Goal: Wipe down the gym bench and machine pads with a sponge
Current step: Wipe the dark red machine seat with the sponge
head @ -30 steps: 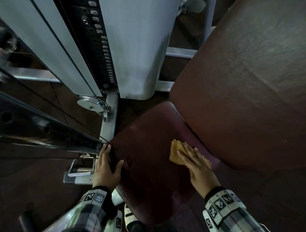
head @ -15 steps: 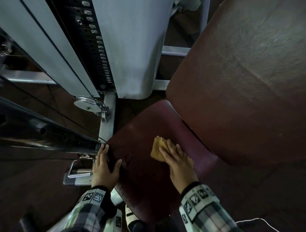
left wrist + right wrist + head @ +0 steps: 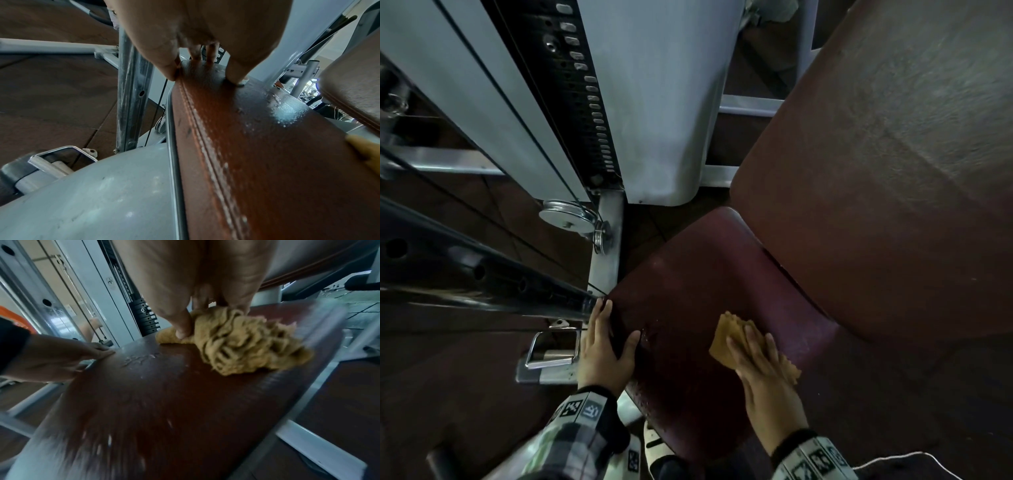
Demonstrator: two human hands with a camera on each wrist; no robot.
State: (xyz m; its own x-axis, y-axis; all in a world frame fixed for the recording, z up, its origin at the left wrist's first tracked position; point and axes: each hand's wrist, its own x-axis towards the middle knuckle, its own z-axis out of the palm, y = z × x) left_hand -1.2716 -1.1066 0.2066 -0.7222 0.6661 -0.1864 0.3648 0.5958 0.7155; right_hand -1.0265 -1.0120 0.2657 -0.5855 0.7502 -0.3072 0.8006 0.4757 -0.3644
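On seat point(image 3: 688, 301), near its right edge: sponge point(image 3: 729, 339), pressed flat under right hand point(image 3: 763, 370), fingers straight. Left hand point(image 3: 602, 349) gripping seat's left rim, thumb on top. Probably soft, light, limp, soaked; best pinned under palm, since wet vinyl looks slippery.
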